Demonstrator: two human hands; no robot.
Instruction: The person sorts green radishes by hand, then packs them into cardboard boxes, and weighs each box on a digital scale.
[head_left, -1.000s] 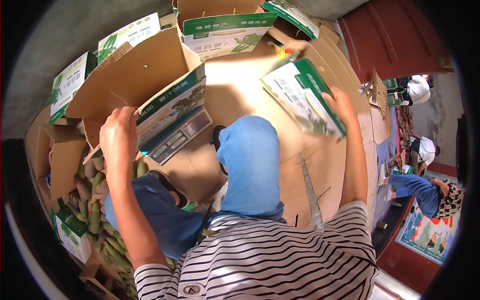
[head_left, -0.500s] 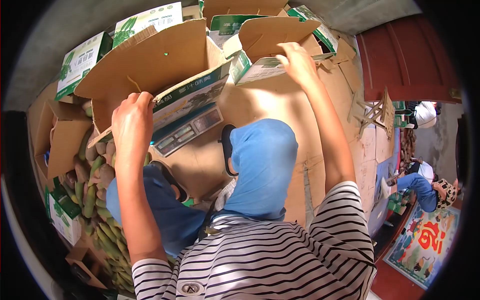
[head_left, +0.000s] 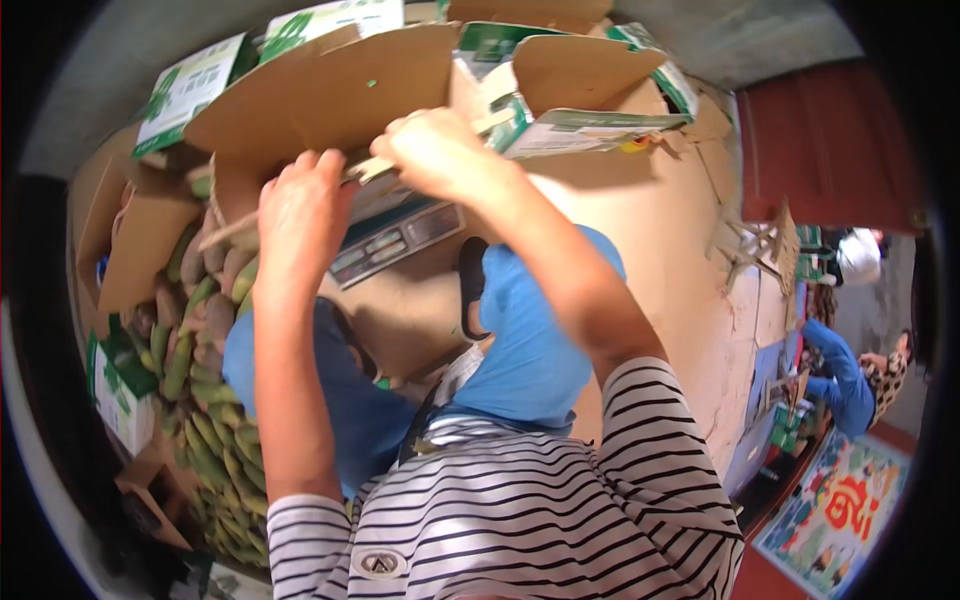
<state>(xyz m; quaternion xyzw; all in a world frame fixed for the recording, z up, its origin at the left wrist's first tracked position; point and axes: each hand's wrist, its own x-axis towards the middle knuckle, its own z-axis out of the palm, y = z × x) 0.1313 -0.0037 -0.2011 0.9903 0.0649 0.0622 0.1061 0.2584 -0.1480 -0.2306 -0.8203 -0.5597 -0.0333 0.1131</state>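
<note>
A large open cardboard box [head_left: 330, 95] stands in front of me, its brown inside showing and its tall back flap raised. My left hand [head_left: 305, 205] is closed over the box's near edge, on the left part. Farther right, my right hand [head_left: 428, 150] is closed on the same edge, its fingers bent over the cardboard. The fingertips of both hands are partly hidden behind that edge. Below the box's near side shows a scale [head_left: 400, 245] with a panel of display windows. Beyond my right hand sits a smaller open carton [head_left: 590, 75] with green and white printing.
Green and brownish elongated vegetables [head_left: 205, 400] are heaped on my left, beside a brown open box [head_left: 140, 240] and a green-white carton [head_left: 120, 390]. Closed printed cartons [head_left: 195, 90] line the back wall. A wooden stool [head_left: 765, 245] and another person [head_left: 850, 385] are at right.
My right hand has moved left from the smaller carton to the large box's near edge. My left hand stays on that edge, slightly farther right in view. The whole view has shifted a little.
</note>
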